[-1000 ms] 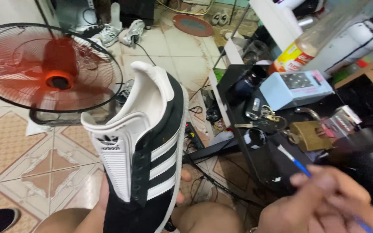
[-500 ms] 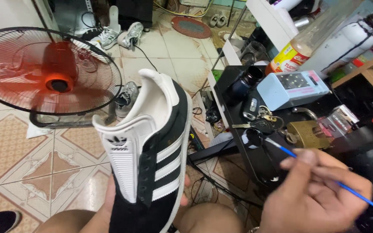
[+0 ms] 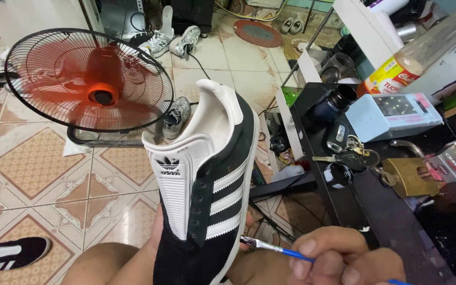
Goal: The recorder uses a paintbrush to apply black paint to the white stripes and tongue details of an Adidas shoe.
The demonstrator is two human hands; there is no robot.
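Sneaker [image 3: 207, 195], black with white stripes and a white tongue, stands heel-up in my left hand [image 3: 157, 240], whose fingers wrap it from behind and below; only a sliver of that hand shows. My right hand [image 3: 339, 261], low and just to its right, pinches a thin blue-handled brush [image 3: 275, 248], bristles touching the shoe's white sole edge. Beyond it lie keys [image 3: 352, 153] and a brass padlock [image 3: 410, 177]; a red fan [image 3: 88, 87] stands behind.

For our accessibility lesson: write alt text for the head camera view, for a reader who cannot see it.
A left hand holds up a black sneaker with white stripes while the right hand points a blue paintbrush at its side. A spinning red fan stands behind on the tiled floor.
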